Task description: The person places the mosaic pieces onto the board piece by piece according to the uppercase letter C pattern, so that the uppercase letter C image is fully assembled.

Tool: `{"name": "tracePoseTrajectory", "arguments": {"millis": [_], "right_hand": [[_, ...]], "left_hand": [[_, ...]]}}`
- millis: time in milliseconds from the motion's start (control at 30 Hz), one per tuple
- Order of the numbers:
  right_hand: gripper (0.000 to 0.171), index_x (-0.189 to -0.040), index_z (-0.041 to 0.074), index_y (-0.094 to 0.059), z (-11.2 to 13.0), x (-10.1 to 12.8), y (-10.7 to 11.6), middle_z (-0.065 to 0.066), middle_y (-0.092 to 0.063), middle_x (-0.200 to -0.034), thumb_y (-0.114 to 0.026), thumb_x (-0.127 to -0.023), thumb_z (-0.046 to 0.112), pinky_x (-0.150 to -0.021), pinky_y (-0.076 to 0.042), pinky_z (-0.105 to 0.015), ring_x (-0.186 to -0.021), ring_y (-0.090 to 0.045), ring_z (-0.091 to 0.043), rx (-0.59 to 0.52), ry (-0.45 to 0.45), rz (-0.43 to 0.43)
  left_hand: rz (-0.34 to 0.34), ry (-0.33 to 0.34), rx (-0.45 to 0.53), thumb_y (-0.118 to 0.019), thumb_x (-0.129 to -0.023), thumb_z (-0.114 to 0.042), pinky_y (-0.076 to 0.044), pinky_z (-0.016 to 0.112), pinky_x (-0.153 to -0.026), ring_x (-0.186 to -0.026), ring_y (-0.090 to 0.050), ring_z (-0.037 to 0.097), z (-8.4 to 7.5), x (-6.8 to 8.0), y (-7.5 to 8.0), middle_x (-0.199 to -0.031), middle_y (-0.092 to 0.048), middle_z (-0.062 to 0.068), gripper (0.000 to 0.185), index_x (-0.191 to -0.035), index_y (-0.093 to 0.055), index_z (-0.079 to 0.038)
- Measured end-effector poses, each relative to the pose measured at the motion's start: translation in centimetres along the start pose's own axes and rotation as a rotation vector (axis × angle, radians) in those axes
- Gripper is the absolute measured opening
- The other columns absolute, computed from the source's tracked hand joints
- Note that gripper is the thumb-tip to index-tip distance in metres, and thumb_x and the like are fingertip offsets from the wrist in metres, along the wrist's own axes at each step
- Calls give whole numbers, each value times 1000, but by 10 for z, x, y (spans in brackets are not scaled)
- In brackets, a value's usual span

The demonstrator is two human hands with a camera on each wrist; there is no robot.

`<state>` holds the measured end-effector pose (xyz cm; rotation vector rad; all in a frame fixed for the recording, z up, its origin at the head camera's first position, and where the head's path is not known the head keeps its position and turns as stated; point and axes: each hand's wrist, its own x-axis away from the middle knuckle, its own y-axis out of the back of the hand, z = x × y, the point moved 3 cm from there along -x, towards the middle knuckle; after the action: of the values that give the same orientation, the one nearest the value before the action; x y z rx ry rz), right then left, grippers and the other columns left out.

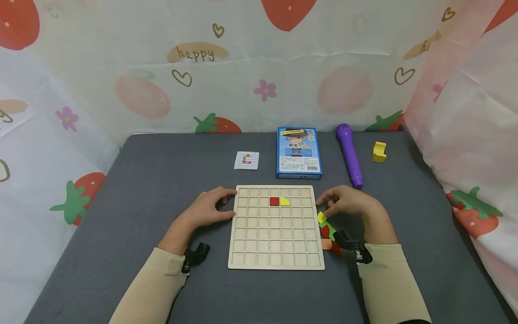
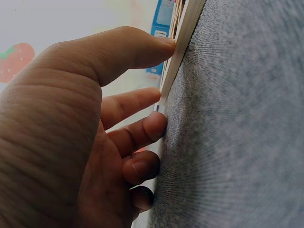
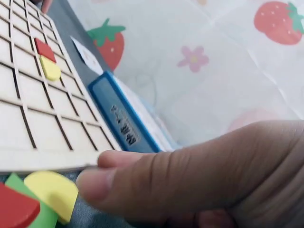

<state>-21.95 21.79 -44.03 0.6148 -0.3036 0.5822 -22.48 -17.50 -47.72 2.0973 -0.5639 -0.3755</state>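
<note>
- fingers [image 2: 142, 135] of left hand [image 1: 208, 208] relaxed, tips and thumb touching left edge of wooden grid board [image 1: 276, 227], nothing held
- fingers of right hand [image 1: 348, 201] loosely curled at board's right edge, above loose coloured pieces [image 1: 328, 231]; cannot tell if pinching one
- board flat on grey counter [image 1: 133, 189], mid-front
- blue box [image 1: 298, 152], purple marker [image 1: 350, 155] behind board
- red tile [image 1: 274, 201], yellow tile [image 1: 285, 201] touching, second row

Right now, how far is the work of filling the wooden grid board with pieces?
Barely begun. Done: a red square and a yellow quarter piece sit in the grid board. In hand: left hand touches its edge; right hand hovers over the loose pieces. The other cells are bare.
</note>
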Motion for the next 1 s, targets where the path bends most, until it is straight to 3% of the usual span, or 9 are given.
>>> {"name": "tracePoseTrajectory", "arguments": {"millis": [200,500,733,1000], "right_hand": [[33,-114,-3,-70,-9,-4,-3,-3,-51,-70,-75,-82,-6,-64,-38,-32,-65,-48,-16,14,-48,43],[31,-112,0,-72,-10,-7,-5,-3,-55,-71,-74,-81,-6,-62,-40,-31,-65,-50,-15,48,-66,32],[29,-113,1,-74,-10,-8,-1,-2,-52,-67,-74,-84,0,-57,-36,-30,-61,-47,-15,110,-40,-49],[28,-116,0,-71,-14,-7,5,0,-48,-66,-73,-90,5,-55,-32,-30,-58,-42,-14,97,-35,-125]], "left_hand": [[-1,-6,0,-79,-89,-33,-31,40,-79,-78,-45,16,0,0,0,-93,-50,0,55,-138,-63,-11],[-4,-5,3,-79,-89,-32,-32,38,-77,-77,-44,16,1,-1,-1,-93,-49,0,55,-138,-63,-11],[-5,-11,1,-79,-90,-32,-33,38,-76,-78,-44,17,1,-1,-1,-93,-50,1,55,-138,-63,-11],[-5,-15,4,-79,-90,-32,-32,39,-77,-79,-45,18,1,0,-1,-93,-50,1,55,-138,-63,-11]]}}
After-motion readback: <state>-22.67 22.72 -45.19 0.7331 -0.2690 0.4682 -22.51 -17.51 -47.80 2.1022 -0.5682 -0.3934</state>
